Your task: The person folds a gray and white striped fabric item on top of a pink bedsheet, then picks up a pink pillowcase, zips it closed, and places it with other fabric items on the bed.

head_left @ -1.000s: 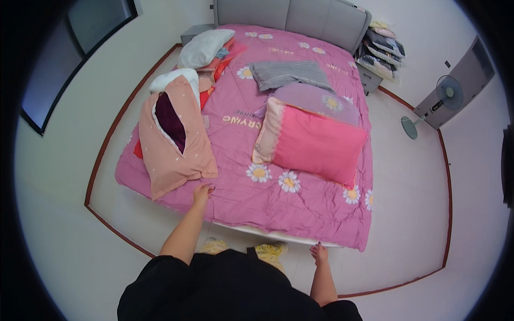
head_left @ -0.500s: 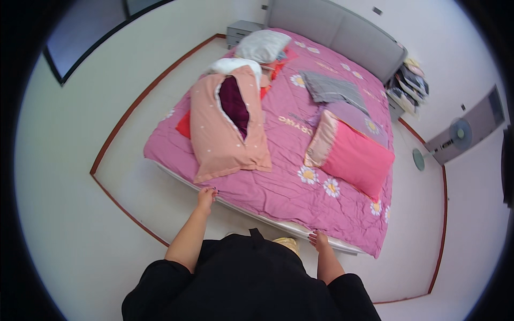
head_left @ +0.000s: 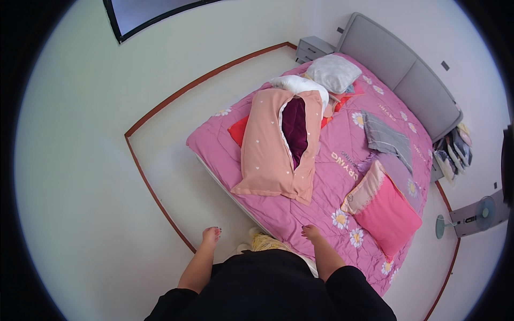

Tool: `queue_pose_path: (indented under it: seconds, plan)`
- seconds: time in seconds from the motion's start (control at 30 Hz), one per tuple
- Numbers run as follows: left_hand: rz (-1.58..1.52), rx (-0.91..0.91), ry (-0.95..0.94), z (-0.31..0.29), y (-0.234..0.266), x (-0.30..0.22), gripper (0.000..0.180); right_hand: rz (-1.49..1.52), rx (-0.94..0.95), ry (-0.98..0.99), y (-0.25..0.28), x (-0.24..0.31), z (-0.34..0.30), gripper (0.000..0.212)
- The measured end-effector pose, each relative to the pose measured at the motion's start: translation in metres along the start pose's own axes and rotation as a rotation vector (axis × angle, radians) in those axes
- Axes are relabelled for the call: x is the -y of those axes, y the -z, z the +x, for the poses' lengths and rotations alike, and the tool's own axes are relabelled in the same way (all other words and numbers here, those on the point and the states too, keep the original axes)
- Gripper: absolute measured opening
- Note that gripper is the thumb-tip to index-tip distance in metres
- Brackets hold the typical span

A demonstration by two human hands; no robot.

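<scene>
My left hand (head_left: 212,234) hangs over the pale floor just off the bed's left front corner, its fingers loosely curled apart with nothing in them. Over the near edge of the bed is my right hand (head_left: 310,232), also holding nothing, fingers loosely apart. Beyond both hands, a peach cushion cover (head_left: 262,144) with small white marks lies on the pink daisy-print bedspread (head_left: 316,214). Its long slit gapes, showing dark purple cloth (head_left: 295,128) inside. A bright pink pillow (head_left: 388,216) with a pale peach end lies right of my right hand.
A white pillow (head_left: 334,74), a grey striped pillow (head_left: 386,140) and red cloth (head_left: 238,131) lie on the bed. Behind stands a grey headboard (head_left: 399,75) and a nightstand (head_left: 313,48). A fan (head_left: 484,213) and stacked bundles (head_left: 454,152) are at right.
My view has turned left, so the bed sits farther right. My right hand has moved closer to the peach cover's near end; my left hand is now farther from it. The bedding looks unmoved.
</scene>
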State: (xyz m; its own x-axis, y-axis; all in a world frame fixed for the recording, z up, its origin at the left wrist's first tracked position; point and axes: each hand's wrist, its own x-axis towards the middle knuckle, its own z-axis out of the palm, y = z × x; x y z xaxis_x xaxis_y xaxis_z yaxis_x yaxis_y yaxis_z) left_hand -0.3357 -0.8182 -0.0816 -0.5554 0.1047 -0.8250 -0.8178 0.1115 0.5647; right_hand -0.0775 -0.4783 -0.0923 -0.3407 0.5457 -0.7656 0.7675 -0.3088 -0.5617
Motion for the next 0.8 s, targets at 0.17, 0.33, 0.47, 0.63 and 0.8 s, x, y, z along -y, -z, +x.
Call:
queue_pose_path:
  seconds: [0.17, 0.33, 0.47, 0.63, 0.8]
  plan:
    - [-0.148, -0.041, 0.052, -0.004, 0.011, 0.013, 0.011, -0.308, 0.159, 0.069, -0.012, 0.013, 0.068, 0.027]
    - [-0.301, -0.158, 0.114, -0.016, -0.006, 0.007, 0.010, -0.465, -0.194, 0.502, -0.003, 0.096, 0.099, 0.046]
    - [-0.353, -0.142, 0.088, -0.016, -0.036, 0.004, 0.012, -0.467, -0.231, 0.806, 0.008, 0.162, 0.123, 0.050]
    - [-0.346, -0.142, 0.057, -0.028, -0.081, -0.011, 0.018, -0.571, -0.065, 0.783, -0.009, 0.195, 0.162, 0.047]
    - [-0.260, -0.150, -0.038, -0.048, -0.091, -0.016, 0.021, -0.827, -0.069, 0.627, -0.025, 0.202, 0.160, 0.039]
